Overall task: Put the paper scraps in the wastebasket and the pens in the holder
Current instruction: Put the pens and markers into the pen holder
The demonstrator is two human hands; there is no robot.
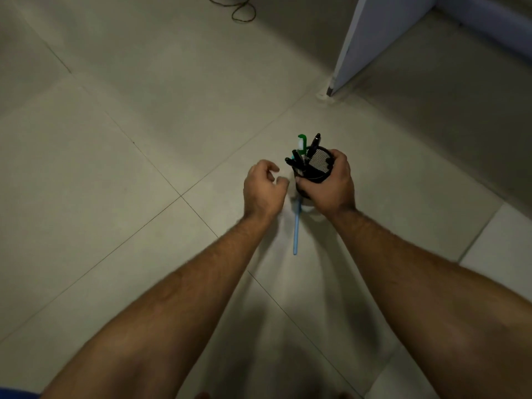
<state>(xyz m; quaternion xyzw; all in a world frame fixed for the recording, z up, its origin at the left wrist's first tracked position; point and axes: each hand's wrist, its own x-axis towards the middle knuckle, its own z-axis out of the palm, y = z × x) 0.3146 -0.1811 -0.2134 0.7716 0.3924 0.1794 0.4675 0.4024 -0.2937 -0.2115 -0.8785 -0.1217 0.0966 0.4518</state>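
Note:
My right hand (pixel 331 182) grips a black mesh pen holder (pixel 316 165) above the tiled floor. Several pens (pixel 302 152) stick out of it, most of them black and one with a green cap. My left hand (pixel 263 188) hovers just left of the holder, fingers loosely curled with nothing in them. A light blue pen (pixel 296 228) lies on the floor below and between my hands, its upper end hidden behind them. No paper scraps and no wastebasket are in view.
A pale partition panel (pixel 374 38) stands at the upper right, its foot (pixel 328 92) on the floor. A thin looped cable (pixel 241 10) lies at the top. Pale floor tiles (pixel 115 168) spread to the left.

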